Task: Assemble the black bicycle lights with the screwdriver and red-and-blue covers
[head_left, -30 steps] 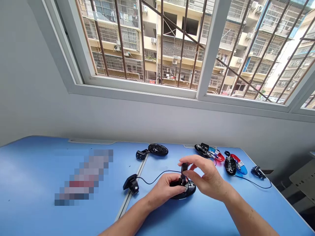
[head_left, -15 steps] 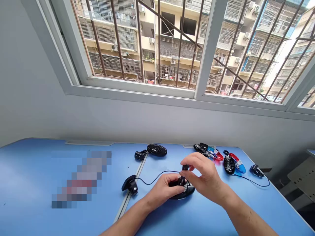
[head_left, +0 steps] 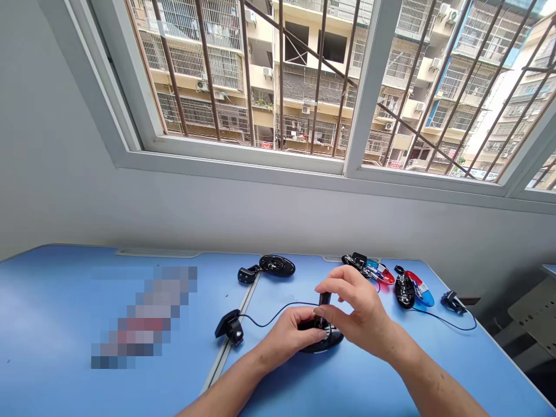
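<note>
Now, on a blue table (head_left: 403,382) whose right edge lies well beyond your arm, a glossy black oval body (head_left: 320,347) sits crosswise, gripped between your left hand's (head_left: 289,336) thumb and fingers; your right hand (head_left: 358,304), nearly closed, pinches an upright dark handle (head_left: 324,299) directly above (its tip is indistinct).

I can read no text, brand or number in this view. Through the window, right of upper centre, a small red-and-white sign (head_left: 394,164) stands low against the building (head_left: 299,69) opposite; its characters are too small for me to decipher. Further right, a pale sign (head_left: 479,173) bears marks I likewise cannot resolve. At lower centre, I can make out no lettering on the black oval device (head_left: 335,338). The pixelated patch (head_left: 145,315) at lower left is illegible.
</note>
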The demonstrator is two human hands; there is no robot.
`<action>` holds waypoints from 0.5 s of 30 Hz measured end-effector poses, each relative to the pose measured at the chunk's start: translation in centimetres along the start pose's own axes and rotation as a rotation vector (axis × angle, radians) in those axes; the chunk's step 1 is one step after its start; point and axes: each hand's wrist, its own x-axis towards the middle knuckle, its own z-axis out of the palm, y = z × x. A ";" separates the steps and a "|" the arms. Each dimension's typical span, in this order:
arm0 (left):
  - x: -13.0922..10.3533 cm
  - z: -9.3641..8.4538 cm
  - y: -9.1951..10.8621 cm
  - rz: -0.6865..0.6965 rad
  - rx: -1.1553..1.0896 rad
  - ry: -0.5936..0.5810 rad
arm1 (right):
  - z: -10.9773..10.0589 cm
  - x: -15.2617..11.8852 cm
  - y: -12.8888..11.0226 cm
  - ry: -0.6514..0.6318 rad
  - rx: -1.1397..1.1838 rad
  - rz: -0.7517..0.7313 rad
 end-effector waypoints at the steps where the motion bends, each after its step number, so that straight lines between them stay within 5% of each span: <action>1: 0.0 0.0 0.0 -0.001 0.002 0.005 | 0.1 0.0 0.0 0.023 -0.020 0.000; 5: 0.0 0.0 0.3 -0.002 -0.003 0.005 | 0.0 -0.1 0.1 0.024 0.035 -0.017; 15: 0.0 -0.1 0.0 -0.002 -0.023 -0.022 | -1.3 0.0 -0.3 -0.199 0.195 0.045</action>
